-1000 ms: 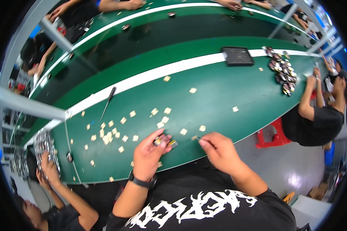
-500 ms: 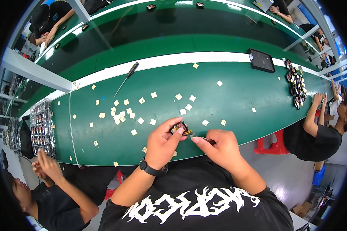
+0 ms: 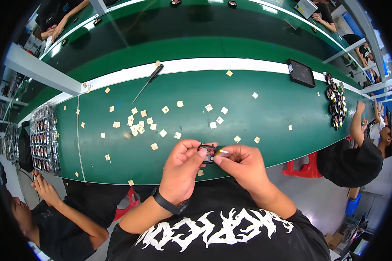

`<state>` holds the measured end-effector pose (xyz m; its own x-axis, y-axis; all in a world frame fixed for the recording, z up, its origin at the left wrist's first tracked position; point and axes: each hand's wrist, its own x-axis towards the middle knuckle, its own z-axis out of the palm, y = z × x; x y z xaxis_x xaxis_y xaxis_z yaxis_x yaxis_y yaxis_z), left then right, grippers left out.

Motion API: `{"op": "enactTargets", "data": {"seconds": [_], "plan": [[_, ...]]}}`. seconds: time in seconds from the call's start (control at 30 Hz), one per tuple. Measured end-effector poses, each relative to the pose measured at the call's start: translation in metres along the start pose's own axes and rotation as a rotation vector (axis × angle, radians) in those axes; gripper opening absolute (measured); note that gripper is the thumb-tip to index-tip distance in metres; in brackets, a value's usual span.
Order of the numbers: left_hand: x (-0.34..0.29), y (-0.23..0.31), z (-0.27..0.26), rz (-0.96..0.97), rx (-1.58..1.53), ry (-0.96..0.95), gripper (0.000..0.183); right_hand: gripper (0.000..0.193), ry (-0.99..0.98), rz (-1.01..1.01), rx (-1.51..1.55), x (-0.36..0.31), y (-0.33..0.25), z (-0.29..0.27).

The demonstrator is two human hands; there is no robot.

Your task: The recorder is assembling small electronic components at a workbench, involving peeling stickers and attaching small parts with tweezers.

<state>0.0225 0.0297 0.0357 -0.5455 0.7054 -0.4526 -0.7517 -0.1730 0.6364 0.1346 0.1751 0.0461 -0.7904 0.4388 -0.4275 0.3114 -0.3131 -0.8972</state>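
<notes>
The small black case point(image 3: 210, 151) sits just above the near edge of the green table point(image 3: 256, 115), in front of the person's chest, raised in the left hand point(image 3: 182, 172). That hand grips it by its left side, thumb laid over the face and fingers curled behind. The case looks a little longer from near to far than across, though the fingers cover some of it, and its reddish inside faces up.

The relation to watch is on its right side: a small yellow piece point(image 3: 222, 152) lies right beside that edge, pinched, as far as I can see, between thumb and forefinger of the right hand point(image 3: 243, 163). I can't tell whether the piece is joined to the case. The left hand is nearer the case's middle; the right comes in from the right, its fingertips at the edge.

Farther off, pale squares point(image 3: 138, 128) are scattered to the left, with a screwdriver point(image 3: 155, 72) pointing back toward the near side. A black tray point(image 3: 301, 73) and a pile of small devices point(image 3: 336, 100) lie at the far right.
</notes>
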Motion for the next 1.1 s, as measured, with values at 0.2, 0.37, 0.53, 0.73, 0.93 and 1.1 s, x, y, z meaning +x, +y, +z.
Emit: {"op": "enactTargets", "data": {"seconds": [0.2, 0.37, 0.53, 0.73, 0.93, 1.1], "plan": [[-0.003, 0.002, -0.015, -0.055, 0.047, 0.024, 0.007, 0.012, -0.076, -0.01, -0.169, 0.005, -0.015, 0.0], [-0.002, 0.014, -0.014, -0.252, -0.056, -0.107, 0.014, 0.013, -0.164, 0.052, -0.203, 0.014, -0.018, -0.012], [0.0, 0.017, -0.02, -0.252, 0.134, -0.129, 0.034, 0.021, -0.032, -0.126, -0.168, 0.01, -0.017, -0.013], [-0.003, 0.023, -0.022, -0.095, 0.076, -0.084, 0.031, 0.025, -0.01, -0.444, -0.537, -0.024, -0.024, -0.021], [0.001, 0.019, -0.023, -0.029, 0.136, -0.024, 0.034, 0.012, -0.022, -0.515, -0.816, -0.03, -0.031, 0.001], [0.004, 0.007, -0.024, 0.109, 0.351, 0.018, 0.028, 0.01, 0.061, -0.602, -0.975, -0.025, -0.02, 0.014]]}}
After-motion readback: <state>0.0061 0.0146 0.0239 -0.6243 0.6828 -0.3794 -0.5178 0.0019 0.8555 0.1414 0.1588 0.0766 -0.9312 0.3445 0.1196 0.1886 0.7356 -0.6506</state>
